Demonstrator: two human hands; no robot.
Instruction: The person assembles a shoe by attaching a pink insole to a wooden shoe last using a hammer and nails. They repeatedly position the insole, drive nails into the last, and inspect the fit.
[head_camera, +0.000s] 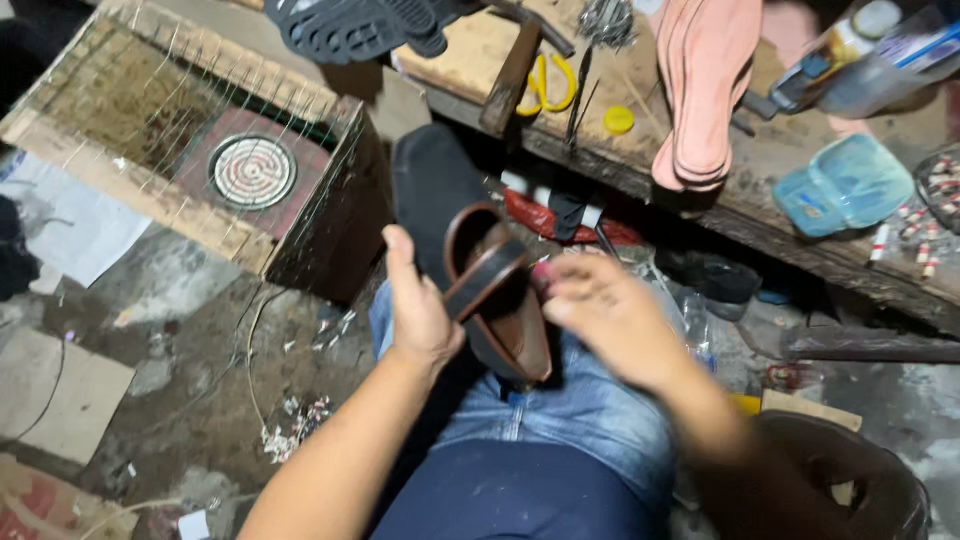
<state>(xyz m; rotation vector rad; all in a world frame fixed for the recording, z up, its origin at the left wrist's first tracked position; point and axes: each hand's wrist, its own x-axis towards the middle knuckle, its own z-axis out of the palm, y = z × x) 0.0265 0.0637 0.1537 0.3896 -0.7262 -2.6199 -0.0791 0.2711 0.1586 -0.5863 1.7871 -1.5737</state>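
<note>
Cluttered little workshop corner, bare concrete floor (190, 330) littered with scraps and bits of wire; a worn wooden surface (760, 190) is running across the top right, loaded with stuff.

Person is sitting with a brown sandal (500, 300) resting on the lap over blue jeans (580, 410); left hand (420, 310) is closing around the sandal's side, thumb up, bracing it; right hand (600, 315) is blurry, fingers curled and pinching near the strap end, so I can't tell exactly what it's gripping.

Handling-wise, I'd guess the sandal is light; the sole is looking fairly stiff while the strap (485, 280) is arching up like bendy leather, so holding the sole edge seems the firm spot, and the strap would just flex; the surface looks smooth, maybe a bit slippery.

Containers: an open wooden box (100, 170) on the left, strung across with thin wires, is holding a round coil heater (252, 172) inside; a pale blue plastic case (845, 185) is sitting shut on the surface, contents hidden; a clear bottle (835, 55) is lying near the top right, can't tell what's in it.

Also up there: pink insoles (705, 90), a hammer (512, 75), yellow-handled scissors (550, 85), and a dark sole (350, 28).
</note>
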